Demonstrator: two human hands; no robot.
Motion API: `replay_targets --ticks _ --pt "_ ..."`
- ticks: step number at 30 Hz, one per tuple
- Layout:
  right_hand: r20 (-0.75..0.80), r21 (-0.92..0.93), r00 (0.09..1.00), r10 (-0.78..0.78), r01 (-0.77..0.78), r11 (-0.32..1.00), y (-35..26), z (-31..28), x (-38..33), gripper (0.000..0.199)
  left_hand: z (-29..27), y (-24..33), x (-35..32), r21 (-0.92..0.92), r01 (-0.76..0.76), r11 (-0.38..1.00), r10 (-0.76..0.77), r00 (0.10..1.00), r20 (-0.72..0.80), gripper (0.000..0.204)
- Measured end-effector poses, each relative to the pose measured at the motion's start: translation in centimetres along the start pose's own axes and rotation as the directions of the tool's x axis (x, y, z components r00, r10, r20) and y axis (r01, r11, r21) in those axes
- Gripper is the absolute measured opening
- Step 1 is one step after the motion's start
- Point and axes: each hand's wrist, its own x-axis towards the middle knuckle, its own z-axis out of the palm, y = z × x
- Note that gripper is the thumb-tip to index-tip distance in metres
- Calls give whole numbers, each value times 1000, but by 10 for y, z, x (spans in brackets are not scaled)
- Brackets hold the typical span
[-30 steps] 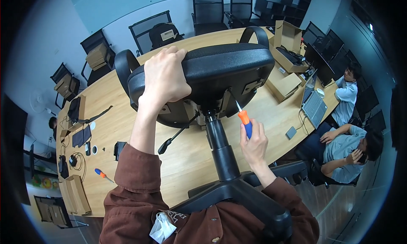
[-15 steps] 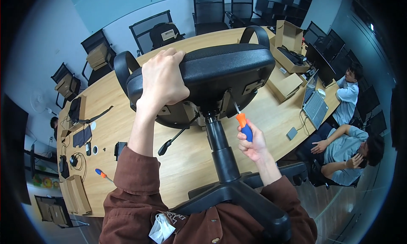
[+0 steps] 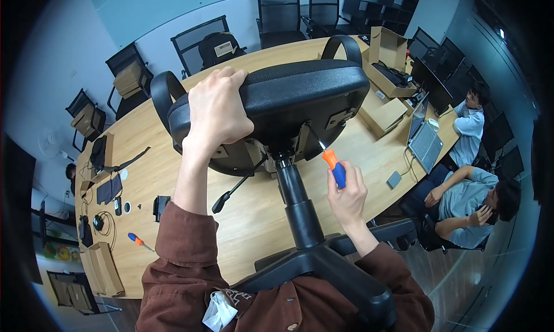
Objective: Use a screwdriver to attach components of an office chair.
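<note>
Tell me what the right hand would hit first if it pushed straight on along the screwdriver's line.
The right hand points its screwdriver up and left at the underside of the chair seat. The tip sits near a metal bracket there, so the seat's underside comes first; depth is uncertain.

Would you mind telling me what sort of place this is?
Most likely an office meeting room: a long oval wooden table ringed by black office chairs, with open laptops and two people seated at the right end.
</note>
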Motion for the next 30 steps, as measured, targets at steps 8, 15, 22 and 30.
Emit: replay_targets --ticks 8,15,22,30 --pt "553 549 544 631 -807 215 7 -16 33 20 0 -2 -1 -4 -1 1000 1 1000 -3 63" --pt "675 545 383 631 -835 -76 7 -13 32 24 0 1 -2 -3 8 1000 -8 1000 9 62" --pt "731 452 310 608 -887 -91 7 -20 39 31 -1 2 -1 1 4 1000 -4 1000 2 62" --pt "282 -296 917 280 -195 935 -17 -10 38 50 -4 6 -1 4 5 1000 -5 1000 15 62"
